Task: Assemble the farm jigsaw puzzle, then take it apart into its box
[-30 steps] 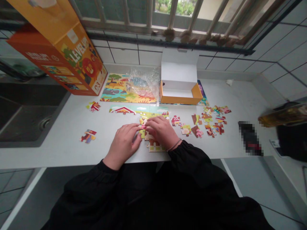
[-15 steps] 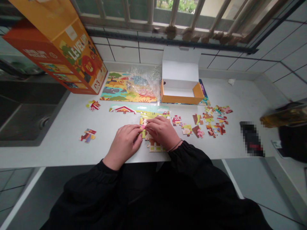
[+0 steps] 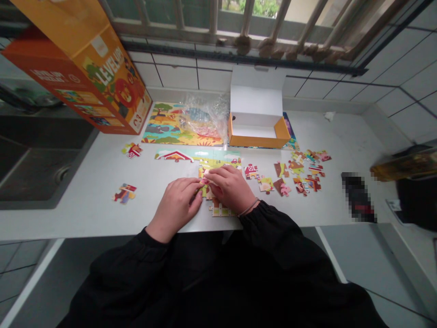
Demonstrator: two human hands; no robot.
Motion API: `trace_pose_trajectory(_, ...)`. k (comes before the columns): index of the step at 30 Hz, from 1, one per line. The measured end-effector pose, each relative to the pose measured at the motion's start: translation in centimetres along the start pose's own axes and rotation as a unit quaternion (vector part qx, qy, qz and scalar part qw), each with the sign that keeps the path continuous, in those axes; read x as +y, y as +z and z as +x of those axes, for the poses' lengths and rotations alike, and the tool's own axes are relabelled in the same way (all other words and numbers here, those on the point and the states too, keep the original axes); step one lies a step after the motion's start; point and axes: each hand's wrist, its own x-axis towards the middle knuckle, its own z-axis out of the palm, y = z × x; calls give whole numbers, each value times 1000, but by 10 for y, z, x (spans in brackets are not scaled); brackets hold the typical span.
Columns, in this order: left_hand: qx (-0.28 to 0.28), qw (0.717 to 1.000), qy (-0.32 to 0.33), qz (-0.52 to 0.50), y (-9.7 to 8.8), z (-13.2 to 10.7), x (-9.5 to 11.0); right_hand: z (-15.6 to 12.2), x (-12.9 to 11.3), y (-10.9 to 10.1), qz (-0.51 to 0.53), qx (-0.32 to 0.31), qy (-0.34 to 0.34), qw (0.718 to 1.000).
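Observation:
A partly joined jigsaw puzzle (image 3: 221, 160) with a farm scene lies on the counter, its lower middle covered by my hands. My left hand (image 3: 179, 200) comes in from the left, its thumb and forefinger pinched on a small puzzle piece (image 3: 204, 181) with pink on it. From the right, my right hand (image 3: 232, 189) bends over the puzzle, fingertips closed on the same piece. Most of that piece is hidden by fingers. Right beside my right hand lie a red barn piece (image 3: 251, 171) and a yellow-green piece (image 3: 266, 184).
More loose pieces (image 3: 302, 168) are spread at the right, and two small groups lie left, one (image 3: 132, 150) above another (image 3: 124, 193). Behind stand an open box (image 3: 259, 140), a picture board (image 3: 160, 119) under clear plastic, and a tall orange box (image 3: 116, 86). A sink (image 3: 73, 164) is far left.
Both hands stay at nearly the same spot, with only a slight shift of the fingers at the pink piece. The other things look unmoved.

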Motion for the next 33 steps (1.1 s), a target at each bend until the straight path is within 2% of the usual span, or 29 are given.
trace_pose_trajectory(27,12,1000,-13,26,0,0,2,1,-1,-1,-3,-9,-2,1000)
trace_pose_trajectory(33,14,999,-3,36,1,0,2,-2,1,5,0,-7,4,1000)
